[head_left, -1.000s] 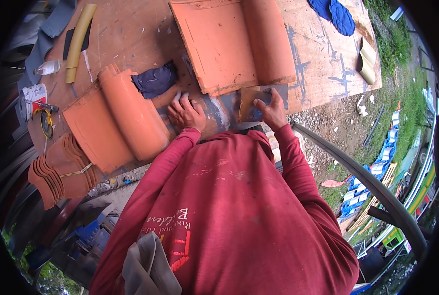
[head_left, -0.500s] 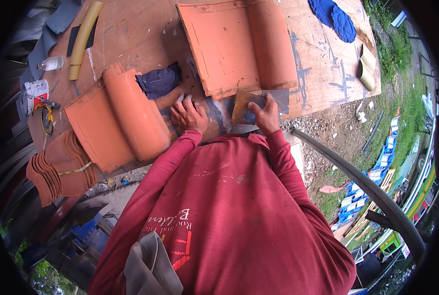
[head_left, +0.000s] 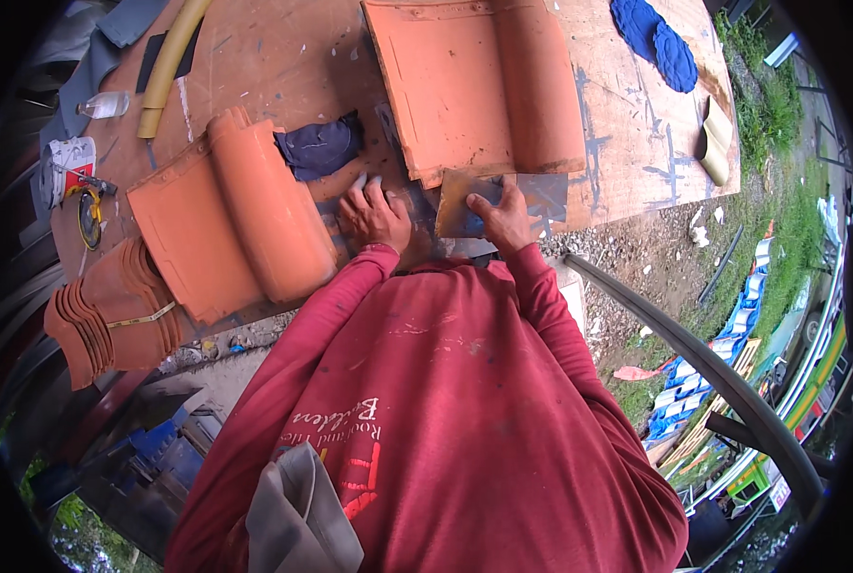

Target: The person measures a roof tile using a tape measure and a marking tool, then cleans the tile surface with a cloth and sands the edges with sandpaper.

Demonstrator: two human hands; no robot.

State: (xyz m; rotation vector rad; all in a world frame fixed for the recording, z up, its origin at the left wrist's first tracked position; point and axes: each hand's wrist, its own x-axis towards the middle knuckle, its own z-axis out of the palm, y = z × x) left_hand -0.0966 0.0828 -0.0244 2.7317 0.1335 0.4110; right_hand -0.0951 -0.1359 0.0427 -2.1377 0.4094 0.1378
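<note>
1. You stood at an outdoor roofing-tile work site, not inside a room: grass (head_left: 770, 134) and gravel (head_left: 637, 248) lay right beside the table (head_left: 283, 57).
2. The table was a paint-stained plywood sheet carrying large orange clay roof tiles (head_left: 474, 86), with another tile (head_left: 226, 220) to your left.
3. A strapped stack of curved tiles (head_left: 111, 315) sat at the table's left edge.
4. A paint tin (head_left: 68, 162), a yellow tape measure (head_left: 89, 215) and blue rags (head_left: 651, 38) lay about.
5. Blue and white sacks (head_left: 703, 392) lay heaped on the ground to your right.
</note>
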